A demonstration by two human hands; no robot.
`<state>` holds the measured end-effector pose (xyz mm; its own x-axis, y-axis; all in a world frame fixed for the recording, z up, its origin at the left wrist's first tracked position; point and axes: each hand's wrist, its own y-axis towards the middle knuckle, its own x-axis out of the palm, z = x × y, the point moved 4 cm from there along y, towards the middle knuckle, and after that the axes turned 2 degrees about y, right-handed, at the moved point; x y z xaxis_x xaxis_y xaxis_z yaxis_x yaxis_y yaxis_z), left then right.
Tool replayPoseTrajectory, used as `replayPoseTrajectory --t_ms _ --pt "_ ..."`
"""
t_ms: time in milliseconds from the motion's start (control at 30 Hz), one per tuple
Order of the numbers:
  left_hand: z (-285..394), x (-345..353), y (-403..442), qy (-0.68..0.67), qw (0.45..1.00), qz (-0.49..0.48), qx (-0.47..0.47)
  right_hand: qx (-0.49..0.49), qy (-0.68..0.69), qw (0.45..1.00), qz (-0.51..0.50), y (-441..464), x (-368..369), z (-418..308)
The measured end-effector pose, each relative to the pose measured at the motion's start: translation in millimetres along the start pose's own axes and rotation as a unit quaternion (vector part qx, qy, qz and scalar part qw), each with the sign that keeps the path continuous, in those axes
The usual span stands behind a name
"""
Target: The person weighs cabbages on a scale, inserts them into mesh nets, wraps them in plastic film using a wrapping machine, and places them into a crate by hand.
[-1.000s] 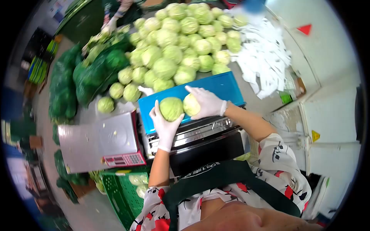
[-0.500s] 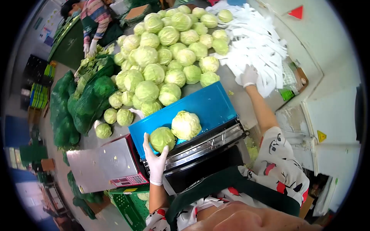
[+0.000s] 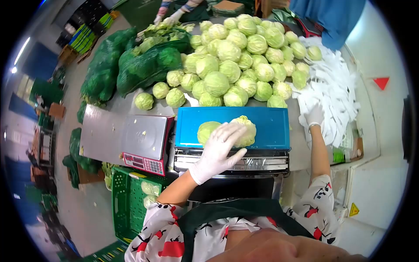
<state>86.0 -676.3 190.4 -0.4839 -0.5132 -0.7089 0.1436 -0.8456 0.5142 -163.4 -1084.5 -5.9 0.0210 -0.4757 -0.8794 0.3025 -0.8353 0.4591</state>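
Note:
My left hand (image 3: 219, 152), in a white glove, reaches over two cabbages on a blue tray (image 3: 270, 126). Its fingers lie spread across the near side of the right cabbage (image 3: 247, 132) and partly cover the left cabbage (image 3: 207, 131). My right hand (image 3: 314, 115), also gloved, is at the near left edge of a heap of white strips (image 3: 334, 96). Its fingertips rest among the strips, and whether they pinch one is not visible. Below the tray is a metal-edged machine (image 3: 231, 162).
A large cabbage pile (image 3: 238, 56) lies beyond the tray. Green net bags (image 3: 107, 65) and a scale (image 3: 144, 136) stand to the left. A green crate (image 3: 123, 196) is at the lower left. Another person's gloved hands (image 3: 174, 16) work at the far side.
My left hand has moved from the left cabbage across to the right one. My right hand left the cabbages for the white strips and stays there. The view has turned.

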Motion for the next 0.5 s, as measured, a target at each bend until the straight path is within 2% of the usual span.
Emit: replayPoseTrajectory --t_ms 67,133,167,233,267,367,433,500 --pt "-0.5 -1.1 -17.1 -0.005 1.0 -0.005 -0.014 0.108 0.126 0.965 -0.202 4.2 75.9 39.4" --pt "-3.8 -3.0 -31.1 -0.01 0.999 -0.015 -0.042 0.053 0.15 0.969 -0.19 -1.5 132.9 69.8" --pt "-4.9 -5.3 -36.1 -0.004 0.999 -0.019 -0.047 0.048 0.141 0.972 -0.184 -3.1 125.0 62.9" --pt "-6.0 -9.2 -42.7 -0.001 0.998 -0.025 -0.054 0.04 0.119 0.978 -0.167 -0.1 82.9 57.3" --pt "-4.7 -12.6 -43.3 0.007 0.998 -0.022 -0.056 0.004 0.119 0.986 -0.116 2.5 60.5 46.7" --pt "-6.7 -8.7 -39.8 -0.022 0.997 -0.031 -0.068 -0.058 0.185 0.979 -0.062 -2.0 -93.6 -17.6" --pt "8.4 -12.1 -17.0 0.025 0.999 -0.004 -0.037 -0.141 0.229 0.963 -0.004 -23.3 -206.4 -58.9" --pt "25.2 -7.7 2.9 0.077 0.997 -0.008 -0.004 -0.342 0.309 0.88 0.113 -58.3 -304.1 -98.8"
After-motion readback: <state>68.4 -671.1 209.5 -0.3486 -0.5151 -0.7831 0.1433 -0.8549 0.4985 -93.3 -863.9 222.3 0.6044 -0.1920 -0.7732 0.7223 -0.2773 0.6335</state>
